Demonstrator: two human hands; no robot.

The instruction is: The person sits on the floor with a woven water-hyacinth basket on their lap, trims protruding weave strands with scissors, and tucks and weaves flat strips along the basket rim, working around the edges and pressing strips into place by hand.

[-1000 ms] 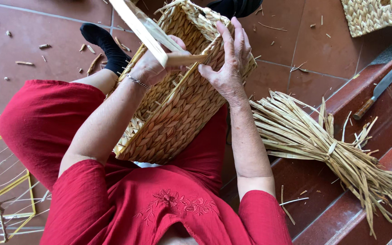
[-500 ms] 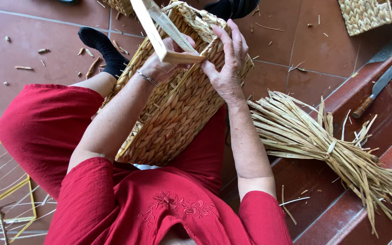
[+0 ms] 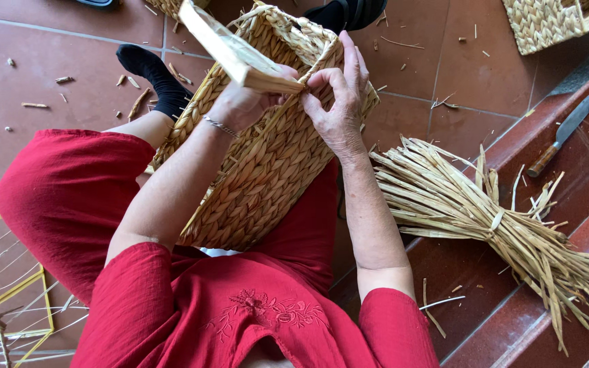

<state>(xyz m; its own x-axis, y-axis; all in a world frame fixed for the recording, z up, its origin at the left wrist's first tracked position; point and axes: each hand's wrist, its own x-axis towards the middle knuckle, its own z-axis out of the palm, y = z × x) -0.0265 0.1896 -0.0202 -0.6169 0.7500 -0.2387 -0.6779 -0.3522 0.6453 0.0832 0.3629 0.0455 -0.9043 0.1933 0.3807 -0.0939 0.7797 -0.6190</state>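
The basket (image 3: 267,150) lies tilted across my lap, its walls already woven full. My left hand (image 3: 243,102) grips a flat strip (image 3: 230,54) at the rim, and my right hand (image 3: 339,102) pinches the rim beside it, fingers curled. The rim seems unfinished, though my hands hide the spot. A straw bundle (image 3: 485,218) waits on the step (image 3: 581,157) to my right.

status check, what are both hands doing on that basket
Left hand grips a flat pale strip at the basket rim. Right hand pinches the strip's end. Straw bundle alongside, nothing blocking.
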